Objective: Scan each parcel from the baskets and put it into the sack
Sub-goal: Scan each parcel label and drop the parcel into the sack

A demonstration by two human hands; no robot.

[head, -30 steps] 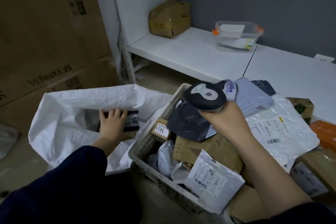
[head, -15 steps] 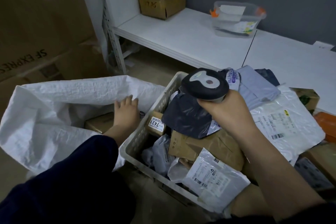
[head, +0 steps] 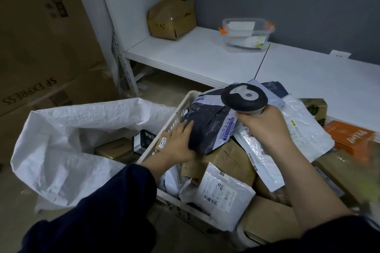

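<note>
Grey wall and a low white shelf [head: 195,55] are seen at the back, with a cardboard box [head: 171,17] and a clear tub [head: 247,35] stood on the shelf. Nearer, a white basket [head: 185,101] heaped with parcels is set just beside the open white sack [head: 61,150], where a few boxes [head: 117,148] already lie.

The step in hand is judged to be the taking up of the next parcel. The dark mailer [head: 207,127] lies on top of the heap by the basket's left rim. The left hand [head: 178,141] is laid against its left edge with fingers nearly straight and the thumb at its lower corner; no closed grip is shown. The scanner [head: 244,96] is gripped by its handle in the right hand [head: 265,127], its head held just above the mailer.

Next, the label would need to be turned towards the scanner, then the mailer lifted over the left rim. That rim must be cleared. The sack mouth is held wide, so room on the left is ample; the right side is crowded with overflowing parcels.
</note>
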